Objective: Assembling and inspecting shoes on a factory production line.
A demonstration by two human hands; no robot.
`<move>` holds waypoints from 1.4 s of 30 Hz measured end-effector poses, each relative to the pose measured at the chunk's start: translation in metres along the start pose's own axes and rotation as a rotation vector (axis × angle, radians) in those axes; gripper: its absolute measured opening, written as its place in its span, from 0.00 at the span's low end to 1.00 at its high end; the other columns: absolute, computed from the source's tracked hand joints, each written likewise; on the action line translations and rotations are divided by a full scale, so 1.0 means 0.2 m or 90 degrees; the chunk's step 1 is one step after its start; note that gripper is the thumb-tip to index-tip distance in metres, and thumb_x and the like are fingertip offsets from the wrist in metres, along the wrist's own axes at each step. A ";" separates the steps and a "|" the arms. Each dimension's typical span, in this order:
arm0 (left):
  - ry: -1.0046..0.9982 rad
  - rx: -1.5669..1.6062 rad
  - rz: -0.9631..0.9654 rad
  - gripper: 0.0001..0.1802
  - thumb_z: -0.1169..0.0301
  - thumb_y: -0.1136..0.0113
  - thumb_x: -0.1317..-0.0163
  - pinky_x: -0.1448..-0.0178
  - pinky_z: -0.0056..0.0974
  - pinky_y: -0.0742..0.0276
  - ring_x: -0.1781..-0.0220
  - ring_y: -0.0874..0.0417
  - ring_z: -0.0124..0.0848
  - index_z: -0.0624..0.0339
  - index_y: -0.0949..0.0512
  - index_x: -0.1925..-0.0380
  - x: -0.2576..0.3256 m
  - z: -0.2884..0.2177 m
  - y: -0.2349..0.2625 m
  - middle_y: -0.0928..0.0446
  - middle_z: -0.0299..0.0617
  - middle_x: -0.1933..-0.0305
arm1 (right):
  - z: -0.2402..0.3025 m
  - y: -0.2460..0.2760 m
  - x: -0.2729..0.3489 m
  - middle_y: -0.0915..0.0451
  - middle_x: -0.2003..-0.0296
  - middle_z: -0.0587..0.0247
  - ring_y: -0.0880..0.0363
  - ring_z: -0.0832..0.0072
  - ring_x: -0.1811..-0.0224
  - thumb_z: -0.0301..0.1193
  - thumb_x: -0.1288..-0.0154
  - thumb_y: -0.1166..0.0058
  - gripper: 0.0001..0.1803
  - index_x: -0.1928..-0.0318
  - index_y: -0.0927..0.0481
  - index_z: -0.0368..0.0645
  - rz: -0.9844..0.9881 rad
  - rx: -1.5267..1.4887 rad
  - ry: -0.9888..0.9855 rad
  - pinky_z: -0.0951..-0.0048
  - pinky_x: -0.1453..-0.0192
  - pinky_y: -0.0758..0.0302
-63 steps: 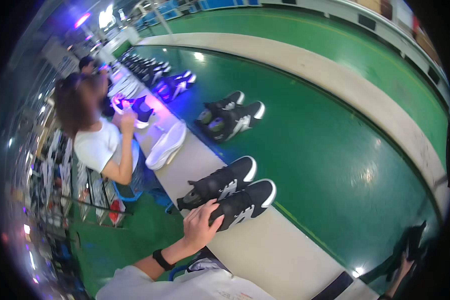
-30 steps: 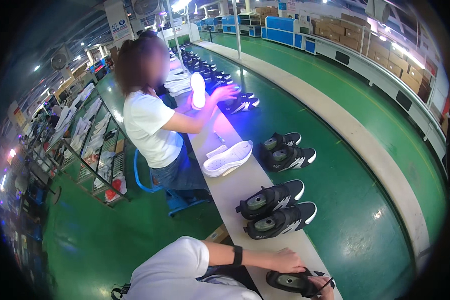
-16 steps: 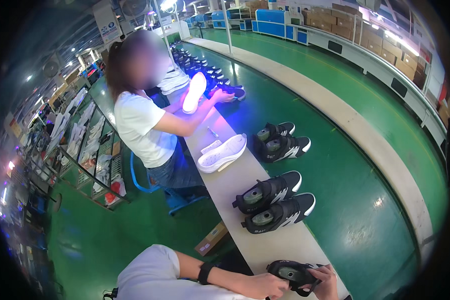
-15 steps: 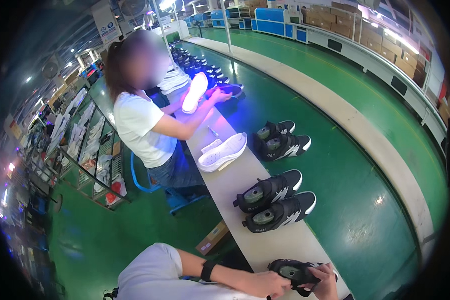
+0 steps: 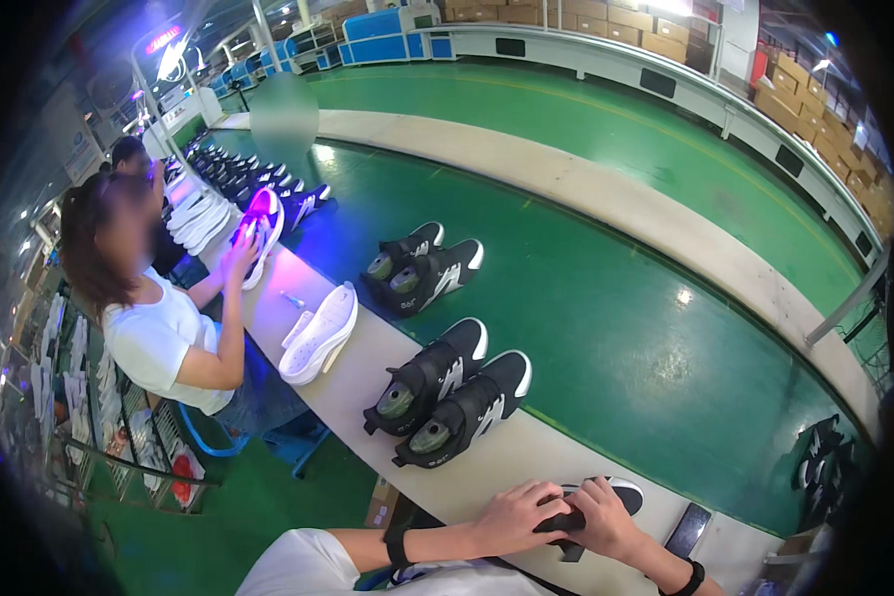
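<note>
My left hand [image 5: 517, 519] and my right hand [image 5: 604, 517] meet over a black sneaker [image 5: 626, 491] with a white toe edge, near the bench's front end. The fingers of both curl around its upper and cover most of the opening; what the fingertips pinch is hidden. Just left of my hands, a pair of black sneakers with white side marks stands on the bench: a nearer sneaker [image 5: 467, 412] and a farther sneaker [image 5: 429, 375]. Greenish shoe lasts show in their openings. Right of my right hand lies a dark flat rectangular object [image 5: 688, 529].
A co-worker [image 5: 169, 328] sits left of the narrow bench [image 5: 368, 348], holding a sneaker [image 5: 262, 238] under violet light. White soles [image 5: 320, 336] lie on the bench. Another sneaker pair [image 5: 422, 266] stands on the green conveyor [image 5: 586, 328]. Several dark shoes line its far end.
The view has swung right. My hands have come together over the sneaker, covering its opening. The co-worker's white sole and dark upper, held apart before, are now together.
</note>
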State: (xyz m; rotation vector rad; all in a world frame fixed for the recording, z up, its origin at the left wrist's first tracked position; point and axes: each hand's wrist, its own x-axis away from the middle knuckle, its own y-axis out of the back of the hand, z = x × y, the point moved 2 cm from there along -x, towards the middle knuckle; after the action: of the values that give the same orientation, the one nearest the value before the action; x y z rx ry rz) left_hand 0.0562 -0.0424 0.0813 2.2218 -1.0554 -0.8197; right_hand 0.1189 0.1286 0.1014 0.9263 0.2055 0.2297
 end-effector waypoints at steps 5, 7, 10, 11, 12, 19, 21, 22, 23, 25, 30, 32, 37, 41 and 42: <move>-0.014 0.010 -0.022 0.15 0.59 0.31 0.47 0.60 0.37 0.21 0.59 0.21 0.31 0.48 0.20 0.61 -0.01 0.01 0.03 0.24 0.31 0.62 | 0.03 0.24 0.16 0.21 0.54 0.58 0.25 0.63 0.48 0.18 0.50 0.35 0.21 0.52 0.19 0.37 0.106 -0.154 -0.046 0.66 0.46 0.24; -0.023 0.007 -0.044 0.13 0.60 0.30 0.48 0.62 0.36 0.21 0.62 0.21 0.30 0.49 0.19 0.63 -0.01 0.01 0.03 0.23 0.30 0.65 | 0.07 0.26 0.25 0.19 0.58 0.60 0.21 0.65 0.53 0.20 0.49 0.33 0.17 0.56 0.17 0.41 0.087 -0.237 -0.115 0.70 0.51 0.23; -0.038 0.036 -0.109 0.11 0.63 0.28 0.50 0.65 0.35 0.23 0.68 0.22 0.28 0.50 0.17 0.68 -0.01 0.03 0.03 0.24 0.29 0.71 | 0.09 0.24 0.24 0.16 0.71 0.62 0.17 0.72 0.68 0.21 0.48 0.32 0.08 0.66 0.15 0.39 -0.037 -0.302 -0.205 0.74 0.61 0.21; -0.055 0.062 -0.119 0.10 0.63 0.28 0.51 0.66 0.34 0.23 0.69 0.23 0.28 0.50 0.17 0.69 -0.01 0.04 0.04 0.24 0.29 0.71 | 0.04 0.19 0.23 0.17 0.68 0.61 0.18 0.73 0.66 0.20 0.47 0.34 0.09 0.63 0.16 0.36 -0.071 -0.412 -0.265 0.74 0.60 0.21; -0.074 0.082 -0.130 0.09 0.64 0.27 0.51 0.67 0.34 0.24 0.70 0.23 0.28 0.50 0.17 0.70 -0.02 0.03 0.03 0.24 0.29 0.72 | -0.03 0.16 0.22 0.18 0.65 0.60 0.19 0.74 0.64 0.19 0.46 0.35 0.11 0.61 0.17 0.32 -0.108 -0.522 -0.320 0.73 0.58 0.21; -0.118 0.107 -0.097 0.10 0.65 0.29 0.48 0.66 0.36 0.24 0.70 0.24 0.30 0.51 0.19 0.68 -0.02 0.04 0.01 0.25 0.30 0.71 | -0.25 -0.16 -0.12 0.22 0.77 0.71 0.29 0.87 0.74 0.22 0.43 0.34 0.08 0.74 0.23 0.39 -0.004 -0.667 -0.450 0.82 0.70 0.31; -0.117 0.107 -0.099 0.10 0.64 0.30 0.47 0.66 0.36 0.24 0.69 0.24 0.30 0.51 0.19 0.67 -0.02 0.04 0.00 0.25 0.31 0.70 | -0.29 -0.19 -0.13 0.23 0.77 0.72 0.29 0.87 0.74 0.22 0.43 0.34 0.09 0.74 0.23 0.39 0.025 -0.665 -0.447 0.82 0.70 0.31; -0.113 0.111 -0.098 0.10 0.63 0.31 0.46 0.66 0.37 0.23 0.68 0.24 0.31 0.51 0.19 0.66 -0.02 0.04 0.00 0.25 0.31 0.69 | -0.29 -0.20 -0.14 0.23 0.77 0.72 0.29 0.87 0.74 0.21 0.43 0.34 0.09 0.74 0.24 0.40 0.055 -0.666 -0.448 0.81 0.70 0.31; -0.113 0.104 -0.074 0.11 0.62 0.33 0.44 0.65 0.37 0.23 0.65 0.24 0.32 0.51 0.20 0.63 -0.01 0.04 0.00 0.26 0.33 0.66 | -0.28 -0.20 -0.15 0.23 0.77 0.75 0.29 0.86 0.74 0.20 0.44 0.37 0.07 0.73 0.24 0.40 0.071 -0.633 -0.426 0.80 0.69 0.30; -0.097 0.101 -0.041 0.12 0.61 0.34 0.44 0.63 0.38 0.23 0.62 0.23 0.32 0.50 0.20 0.62 -0.03 0.04 0.02 0.26 0.33 0.64 | -0.31 -0.23 -0.17 0.22 0.77 0.71 0.28 0.83 0.75 0.21 0.45 0.38 0.06 0.73 0.23 0.39 0.073 -0.600 -0.406 0.77 0.69 0.29; -0.047 0.059 0.041 0.14 0.58 0.35 0.43 0.59 0.39 0.22 0.57 0.23 0.33 0.49 0.21 0.59 -0.02 0.03 0.04 0.28 0.34 0.62 | -0.32 -0.29 -0.36 0.22 0.77 0.45 0.22 0.59 0.76 0.26 0.50 0.36 0.07 0.72 0.22 0.37 0.105 -0.193 -0.233 0.63 0.66 0.26; -0.064 0.073 -0.028 0.15 0.56 0.35 0.43 0.58 0.39 0.22 0.58 0.22 0.33 0.48 0.20 0.59 0.01 0.05 0.05 0.28 0.33 0.63 | -0.24 -0.26 -0.51 0.20 0.73 0.47 0.20 0.57 0.70 0.30 0.48 0.34 0.11 0.69 0.22 0.36 0.060 -0.145 -0.226 0.63 0.64 0.25; 0.025 -0.046 -0.079 0.17 0.55 0.35 0.44 0.56 0.38 0.21 0.60 0.20 0.34 0.46 0.19 0.56 0.19 0.00 0.07 0.24 0.33 0.62 | 0.18 -0.15 -0.88 0.25 0.48 0.51 0.30 0.54 0.43 0.42 0.43 0.34 0.29 0.48 0.26 0.36 -0.211 -0.180 0.073 0.59 0.40 0.32; 0.041 -0.053 -0.093 0.17 0.55 0.35 0.44 0.57 0.38 0.21 0.60 0.20 0.34 0.45 0.19 0.56 0.26 -0.01 0.08 0.25 0.34 0.62 | 0.30 -0.38 -0.95 0.24 0.51 0.55 0.29 0.57 0.41 0.43 0.39 0.39 0.25 0.49 0.26 0.39 -0.178 0.059 0.193 0.50 0.34 0.35; 0.043 -0.042 -0.107 0.17 0.55 0.34 0.44 0.58 0.38 0.21 0.60 0.20 0.34 0.45 0.19 0.56 0.26 -0.01 0.08 0.25 0.34 0.63 | 0.25 -0.40 -0.96 0.24 0.51 0.55 0.29 0.57 0.41 0.43 0.39 0.39 0.25 0.49 0.26 0.39 -0.176 0.056 0.187 0.50 0.34 0.35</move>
State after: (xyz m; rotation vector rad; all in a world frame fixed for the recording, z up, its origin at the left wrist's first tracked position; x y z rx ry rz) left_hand 0.0765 -0.0940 0.0786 2.2879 -0.8062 -0.8314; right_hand -0.0424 -0.0100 0.0813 0.9380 0.6145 0.1003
